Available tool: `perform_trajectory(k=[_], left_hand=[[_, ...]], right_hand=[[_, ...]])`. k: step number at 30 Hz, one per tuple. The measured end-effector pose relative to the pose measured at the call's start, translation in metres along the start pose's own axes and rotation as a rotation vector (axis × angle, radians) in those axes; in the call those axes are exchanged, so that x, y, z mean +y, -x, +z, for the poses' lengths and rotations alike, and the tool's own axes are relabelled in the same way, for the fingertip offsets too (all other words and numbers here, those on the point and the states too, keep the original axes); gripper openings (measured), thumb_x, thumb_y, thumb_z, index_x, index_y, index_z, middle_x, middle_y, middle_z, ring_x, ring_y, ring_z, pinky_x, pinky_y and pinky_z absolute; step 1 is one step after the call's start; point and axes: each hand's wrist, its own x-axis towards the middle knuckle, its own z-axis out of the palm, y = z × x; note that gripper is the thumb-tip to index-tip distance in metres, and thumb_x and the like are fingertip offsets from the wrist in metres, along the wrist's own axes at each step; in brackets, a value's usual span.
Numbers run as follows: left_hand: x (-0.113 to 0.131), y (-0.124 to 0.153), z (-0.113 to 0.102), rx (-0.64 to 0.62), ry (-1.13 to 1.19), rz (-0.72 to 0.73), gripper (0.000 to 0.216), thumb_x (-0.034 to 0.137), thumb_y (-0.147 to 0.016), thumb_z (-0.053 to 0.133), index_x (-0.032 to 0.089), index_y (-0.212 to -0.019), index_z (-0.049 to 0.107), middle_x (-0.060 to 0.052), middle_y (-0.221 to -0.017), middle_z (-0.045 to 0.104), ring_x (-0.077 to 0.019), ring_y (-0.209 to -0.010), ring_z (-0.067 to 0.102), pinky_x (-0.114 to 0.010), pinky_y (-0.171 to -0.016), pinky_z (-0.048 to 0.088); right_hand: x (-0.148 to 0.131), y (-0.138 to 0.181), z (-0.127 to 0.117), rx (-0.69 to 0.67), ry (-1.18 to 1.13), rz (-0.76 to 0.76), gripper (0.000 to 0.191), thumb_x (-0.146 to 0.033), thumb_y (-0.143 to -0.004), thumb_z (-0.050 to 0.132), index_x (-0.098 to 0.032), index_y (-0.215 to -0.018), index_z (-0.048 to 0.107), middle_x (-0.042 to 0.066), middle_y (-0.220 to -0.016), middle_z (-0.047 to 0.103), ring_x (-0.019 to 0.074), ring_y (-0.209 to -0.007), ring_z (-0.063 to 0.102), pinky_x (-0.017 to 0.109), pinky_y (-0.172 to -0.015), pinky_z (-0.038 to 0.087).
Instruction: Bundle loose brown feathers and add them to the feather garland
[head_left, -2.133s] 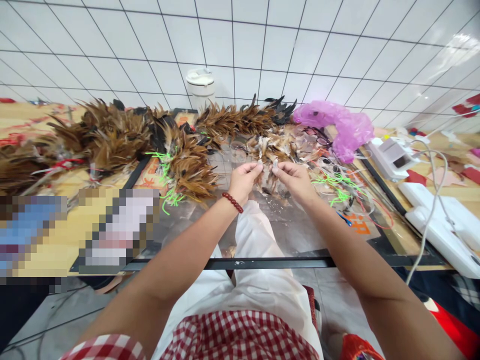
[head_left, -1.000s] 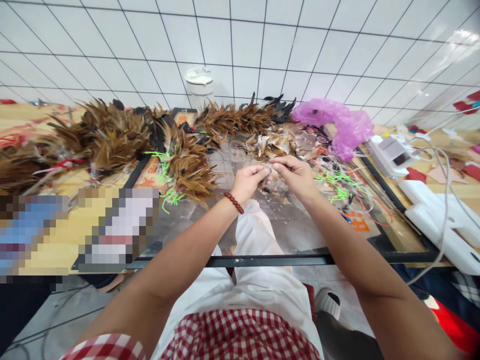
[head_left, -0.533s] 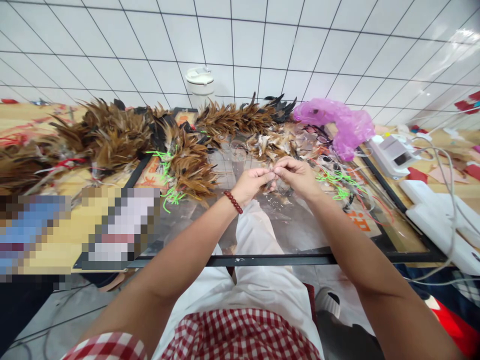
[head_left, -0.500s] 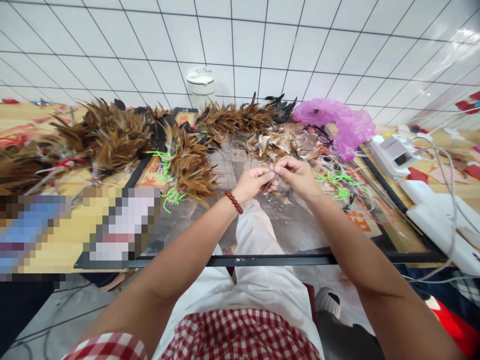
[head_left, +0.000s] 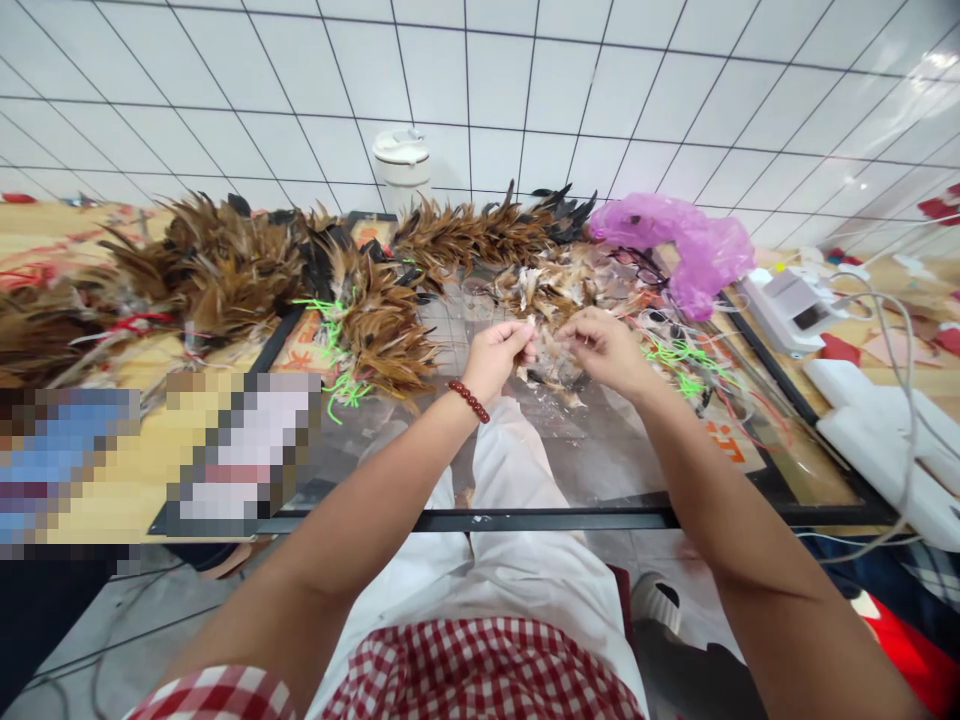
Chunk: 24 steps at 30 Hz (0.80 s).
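Note:
My left hand, with a red bead bracelet at its wrist, is closed in a pinch. A small pale tip that looks like a feather sticks up at its thumb. Apart from it, to the right, my right hand has its fingers bent together above loose feathers; what they hold, if anything, is too small to make out. Beyond both hands lies a pile of loose brown and white feathers. A bundle of brown feathers with bright green strings rests left of my left hand.
Along the back run feather strips and a white lidded cup. A pink plastic bag, more green strings and white power strips with cables lie right. The glass top has a black frame edge.
My hands have come apart from touching each other. The right hand has moved a little to the right, and the left slightly to the left.

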Motion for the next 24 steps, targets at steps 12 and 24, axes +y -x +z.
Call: perform_trajectory(k=[12, 24], left_hand=[[0.000, -0.002, 0.000, 0.098, 0.020, 0.011, 0.025, 0.032, -0.076, 0.073, 0.014, -0.066, 0.060, 0.004, -0.052, 0.054, -0.0042, -0.046, 0.049, -0.016, -0.049, 0.041], [-0.007, -0.008, -0.004, 0.072, 0.128, 0.001, 0.025, 0.033, -0.071, 0.078, 0.011, -0.069, 0.066, -0.003, -0.066, 0.066, -0.0082, -0.059, 0.059, -0.021, -0.059, 0.047]], right_hand=[[0.005, 0.004, 0.023, 0.008, 0.340, 0.212, 0.010, -0.027, -0.077, 0.063, -0.020, -0.078, 0.071, 0.006, -0.079, 0.066, 0.0203, -0.076, 0.058, 0.033, -0.071, 0.044], [-0.031, 0.001, 0.026, 0.182, -0.220, 0.239, 0.012, -0.027, -0.083, 0.055, -0.018, -0.075, 0.059, -0.002, -0.065, 0.052, 0.0101, -0.058, 0.043, 0.025, -0.057, 0.036]])
